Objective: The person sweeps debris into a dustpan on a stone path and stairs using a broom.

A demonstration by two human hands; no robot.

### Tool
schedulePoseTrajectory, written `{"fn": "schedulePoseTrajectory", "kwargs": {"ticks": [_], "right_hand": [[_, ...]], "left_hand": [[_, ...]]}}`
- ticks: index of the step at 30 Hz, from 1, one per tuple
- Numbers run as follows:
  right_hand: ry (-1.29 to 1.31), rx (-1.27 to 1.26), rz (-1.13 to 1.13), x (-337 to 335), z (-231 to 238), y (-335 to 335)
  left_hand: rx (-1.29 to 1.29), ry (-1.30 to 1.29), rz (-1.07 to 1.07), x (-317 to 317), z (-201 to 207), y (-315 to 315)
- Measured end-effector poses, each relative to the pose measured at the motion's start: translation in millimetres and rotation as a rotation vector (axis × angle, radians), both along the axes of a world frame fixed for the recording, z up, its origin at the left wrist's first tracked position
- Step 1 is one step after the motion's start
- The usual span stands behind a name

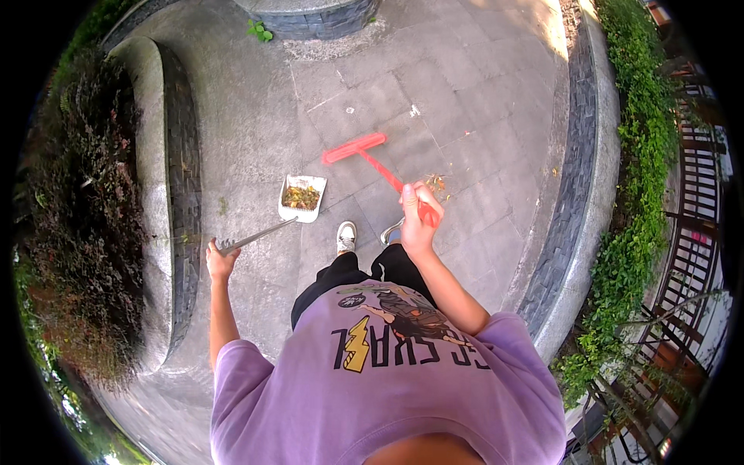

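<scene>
My left hand point(222, 261) is closed round the upper end of a grey handle, which slopes down to a white dustpan point(315, 215). Inside the pan sits a heap of yellow and brown leaves point(301, 198). In my right hand point(419, 215) is the red shaft of a broom point(354, 147), gripped with the thumb along it. The broom's wide red head is ahead of the dustpan and to its right, apart from it. Whether the head touches the paving cannot be made out. A small scatter of dry leaves point(436, 184) lies on the ground just beyond my right hand.
Grey paving point(480, 101) spreads around my feet. A curved stone wall point(180, 194) with dark shrubs borders the left, and another wall point(577, 186) with green hedge point(639, 155) the right. A rounded stone ledge point(314, 22) stands ahead. Pale specks point(414, 111) dot the paving.
</scene>
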State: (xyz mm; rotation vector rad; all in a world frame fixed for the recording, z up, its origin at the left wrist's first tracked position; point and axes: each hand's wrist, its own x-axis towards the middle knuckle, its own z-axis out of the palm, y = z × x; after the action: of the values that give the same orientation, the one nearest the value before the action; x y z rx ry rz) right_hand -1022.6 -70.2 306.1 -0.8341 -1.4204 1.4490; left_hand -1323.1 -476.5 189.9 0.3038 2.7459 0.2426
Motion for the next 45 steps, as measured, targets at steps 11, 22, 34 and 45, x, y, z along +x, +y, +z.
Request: {"fn": "schedulePoseTrajectory", "kwargs": {"ticks": [11, 22, 34, 45], "right_hand": [[-0.116, -0.017, -0.19, -17, 28, -62], [0.146, 0.086, -0.916, 153, 89, 9], [-0.126, 0.114, -1.07, 236, -62, 108], [-0.672, -0.429, -0.501, 267, -113, 58]], "left_hand": [[0.27, -0.552, 0.227, -27, 1, -12], [0.135, -0.257, -0.435, 5, 39, 116], [-0.154, -0.165, -0.963, 80, 74, 311], [-0.16, -0.148, -1.255, 148, 62, 441]]}}
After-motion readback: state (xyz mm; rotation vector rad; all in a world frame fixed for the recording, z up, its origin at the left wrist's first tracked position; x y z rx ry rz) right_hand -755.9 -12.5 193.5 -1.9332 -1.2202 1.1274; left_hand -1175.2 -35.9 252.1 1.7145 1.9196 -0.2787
